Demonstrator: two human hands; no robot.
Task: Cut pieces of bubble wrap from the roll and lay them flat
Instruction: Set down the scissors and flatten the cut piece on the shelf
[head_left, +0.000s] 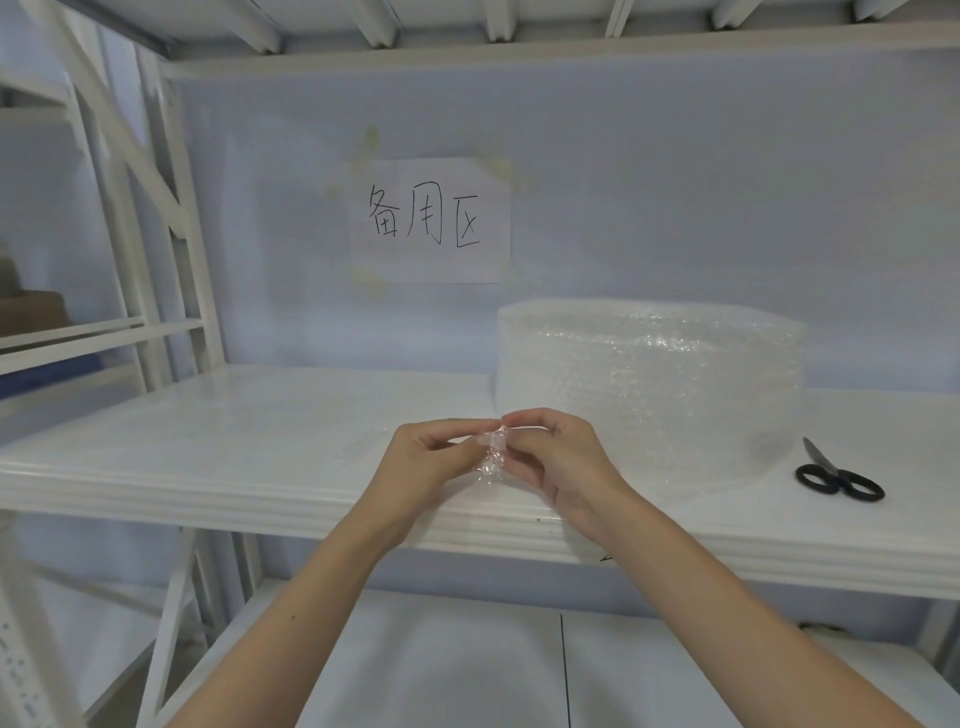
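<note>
A big roll of clear bubble wrap (649, 374) stands upright on the white shelf (218, 447), right of centre. In front of it my left hand (426, 457) and my right hand (561, 457) meet above the shelf's front edge, both pinching a small crumpled piece of bubble wrap (492, 451) between their fingertips. The piece hangs down between the two hands. Black-handled scissors (836, 475) lie on the shelf to the right of the roll, away from both hands.
A paper sign with handwritten characters (430, 221) is taped to the back wall. White rack uprights (171, 249) frame the left side. A lower shelf (441, 665) lies below my forearms. Faint flat bubble wrap seems to lie on the shelf left of my hands.
</note>
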